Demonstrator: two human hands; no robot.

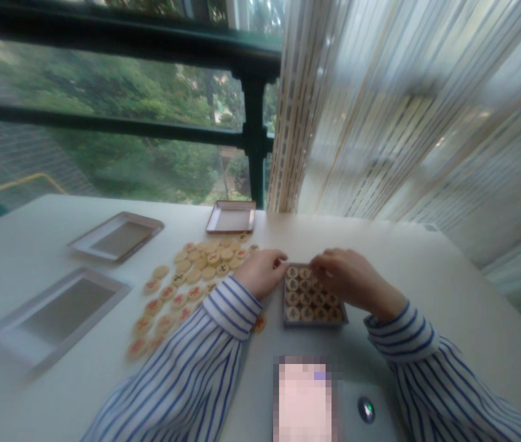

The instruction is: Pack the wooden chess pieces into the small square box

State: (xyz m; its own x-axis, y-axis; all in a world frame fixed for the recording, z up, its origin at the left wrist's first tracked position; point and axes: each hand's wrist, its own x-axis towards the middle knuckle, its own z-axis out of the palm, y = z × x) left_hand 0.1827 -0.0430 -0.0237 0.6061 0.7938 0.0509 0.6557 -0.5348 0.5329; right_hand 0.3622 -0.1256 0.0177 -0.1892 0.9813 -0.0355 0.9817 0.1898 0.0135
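A small square box (316, 323) stands on the white table, with rows of round wooden Chinese chess pieces (306, 299) lying face up in it. My left hand (262, 274) is at the box's far left corner, its fingers curled and their tips close to the rim. Over the far right part of the box bends my right hand (355, 281), fingers drawn together and pointing down at the back row. It covers some pieces there, and whatever its fingertips pinch is hidden. Many loose Chinese chess pieces (194, 275) lie left of my left hand, some face up with red or black characters.
Three shallow trays or lids are on the table: one at the back (231, 219), one at the left (119, 238) and a larger one nearer (64, 313). A blurred-out pink panel (305, 399) and a small dark shiny oval object (366, 409) are in front. Windows and a string curtain (334, 153) stand behind.
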